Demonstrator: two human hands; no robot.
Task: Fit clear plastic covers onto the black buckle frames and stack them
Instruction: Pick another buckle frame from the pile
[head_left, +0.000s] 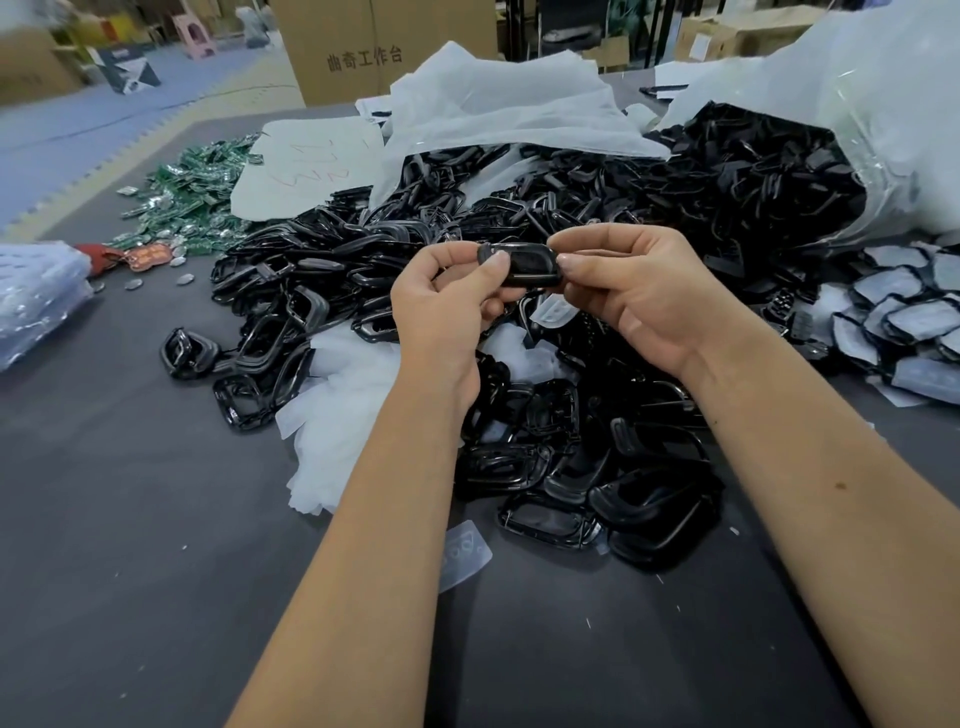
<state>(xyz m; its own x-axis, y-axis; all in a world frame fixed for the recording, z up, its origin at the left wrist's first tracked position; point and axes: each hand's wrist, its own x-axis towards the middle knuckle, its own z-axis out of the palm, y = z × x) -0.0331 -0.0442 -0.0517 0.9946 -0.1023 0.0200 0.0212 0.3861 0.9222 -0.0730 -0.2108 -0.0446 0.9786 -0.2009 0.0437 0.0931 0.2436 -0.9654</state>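
The person holds one black buckle frame (519, 265) up in the air, above the big heap of loose frames (545, 218), and both hands work on it together. The left hand (441, 306) pinches the left end of the frame between thumb and curled fingers, and the right hand (634, 291) pinches the right end in the same way. I think it is held at the two ends so that the middle stays free for pressing a cover into it. Whether a clear cover already sits in this frame I cannot tell (it is transparent, and the frame is seen nearly edge-on).

The frame is lifted close to the eyes, probably to check the fit, and it touches nothing on the dark worktop (130, 493).

Some clear covers (553, 312) lie just under the hands, among the frames, so that the next one is near to reach. One more cover (465, 553) lies alone on the worktop beside the left forearm.

At the far right, finished pieces (904, 312) lie overlapping each other in a loose pile, well apart from the raw heap, I suppose so that done and not done do not mix. The frames spill out of an open plastic bag (883, 104) behind. At the left edge is a stack of clear plastic sheets (36, 296).
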